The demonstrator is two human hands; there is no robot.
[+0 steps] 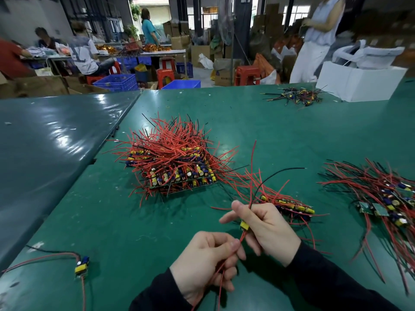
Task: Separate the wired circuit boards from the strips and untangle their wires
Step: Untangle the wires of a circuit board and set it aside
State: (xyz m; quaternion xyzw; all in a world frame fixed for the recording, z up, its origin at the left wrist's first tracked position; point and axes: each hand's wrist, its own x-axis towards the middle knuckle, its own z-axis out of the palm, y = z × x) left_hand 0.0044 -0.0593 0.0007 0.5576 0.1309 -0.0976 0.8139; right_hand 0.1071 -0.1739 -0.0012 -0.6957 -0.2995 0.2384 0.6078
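1. My right hand (pixel 262 230) pinches a small circuit board (pixel 244 225) above the green table (pixel 112 221).
2. My left hand (pixel 208 261) grips its red wires (pixel 241 240).
3. The big stack of board strips (pixel 175 169) sits behind, well apart.

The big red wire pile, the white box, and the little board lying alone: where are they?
big red wire pile (pixel 170 149), head view, tangled top.
white box (pixel 357 84), head view, front wall.
little board lying alone (pixel 81 266), head view, yellow part.

Green table (pixel 269 122) bears wired board piles (pixel 173 162) and white box (pixel 359 84).
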